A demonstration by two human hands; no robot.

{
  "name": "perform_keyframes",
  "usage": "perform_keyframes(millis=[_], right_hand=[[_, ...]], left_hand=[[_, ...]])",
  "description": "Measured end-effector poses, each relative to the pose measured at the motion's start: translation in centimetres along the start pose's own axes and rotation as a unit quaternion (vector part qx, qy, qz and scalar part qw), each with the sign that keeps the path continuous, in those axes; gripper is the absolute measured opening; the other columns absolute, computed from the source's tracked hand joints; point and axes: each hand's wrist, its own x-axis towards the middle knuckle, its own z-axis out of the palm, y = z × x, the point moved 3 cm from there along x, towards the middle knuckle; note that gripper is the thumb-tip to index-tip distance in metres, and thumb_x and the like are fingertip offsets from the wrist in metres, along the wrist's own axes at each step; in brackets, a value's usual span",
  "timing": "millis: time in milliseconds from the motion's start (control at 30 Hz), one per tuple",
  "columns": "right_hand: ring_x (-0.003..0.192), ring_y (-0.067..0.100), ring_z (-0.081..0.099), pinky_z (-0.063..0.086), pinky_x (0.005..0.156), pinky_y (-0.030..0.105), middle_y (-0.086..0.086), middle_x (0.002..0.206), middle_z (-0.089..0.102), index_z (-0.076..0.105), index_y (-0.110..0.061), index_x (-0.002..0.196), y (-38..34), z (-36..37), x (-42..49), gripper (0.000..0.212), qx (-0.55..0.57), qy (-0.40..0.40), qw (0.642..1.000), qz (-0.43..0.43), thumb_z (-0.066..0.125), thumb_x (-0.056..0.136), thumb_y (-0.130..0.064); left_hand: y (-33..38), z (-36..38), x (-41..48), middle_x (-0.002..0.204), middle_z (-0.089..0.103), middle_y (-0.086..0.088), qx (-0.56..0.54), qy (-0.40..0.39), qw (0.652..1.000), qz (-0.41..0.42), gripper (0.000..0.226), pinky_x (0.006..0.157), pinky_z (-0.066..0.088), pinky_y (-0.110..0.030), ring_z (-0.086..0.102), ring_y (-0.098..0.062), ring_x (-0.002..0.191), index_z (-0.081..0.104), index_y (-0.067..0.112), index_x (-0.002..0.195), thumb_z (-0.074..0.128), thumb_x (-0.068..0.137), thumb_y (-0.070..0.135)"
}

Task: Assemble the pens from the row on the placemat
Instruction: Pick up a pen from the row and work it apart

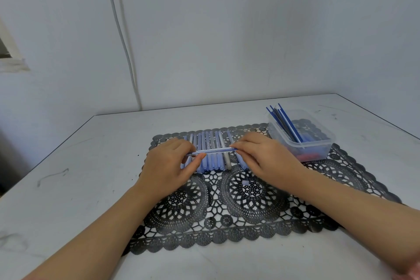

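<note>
The left hand (169, 166) is pinching the left end of one pen (213, 150) and the right hand (264, 157) is pinching its right end, holding it crosswise just above the row (205, 138) near the placemat's (250, 223) far edge. The parts are probably being joined now; it is better to be pushing straight along the pen, not bending it.
</note>
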Motion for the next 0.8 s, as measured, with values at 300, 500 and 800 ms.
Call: perform_keyframes(millis=[300,500,800], right_hand=[[0.076,0.012,0.06,0.042,0.072,0.015,0.002,0.083,0.064,0.068,-0.006,0.1,-0.1,-0.1,0.0,0.024,-0.033,0.0,0.999,-0.026,0.053,0.082,-0.011],[0.071,0.001,0.046,0.05,0.058,0.021,-0.003,0.082,0.062,0.066,-0.011,0.109,-0.2,-0.5,0.1,0.041,0.001,0.002,1.0,0.008,0.036,0.09,-0.031],[0.074,0.006,0.054,0.05,0.064,0.027,-0.007,0.085,0.055,0.067,-0.016,0.107,-5.2,-1.8,-0.7,0.027,0.126,-0.014,0.99,-0.069,0.051,0.089,-0.03]], left_hand=[[0.0,0.0,0.1,0.062,0.055,0.009,0.005,0.006,1.0,0.003,0.033,0.054,0.037,-0.016,0.046,-0.005,0.06,0.064,0.017,0.075,0.049,0.091,0.042],[-0.1,0.0,0.0,0.062,0.053,0.009,0.002,0.005,1.0,-0.004,0.033,0.052,0.038,-0.017,0.045,-0.004,0.06,0.063,0.016,0.074,0.049,0.09,0.041],[-1.0,-0.2,0.1,0.064,0.046,0.013,-0.009,0.016,0.997,-0.08,0.033,0.05,0.034,-0.018,0.044,-0.008,0.06,0.061,0.016,0.074,0.047,0.091,0.041]])
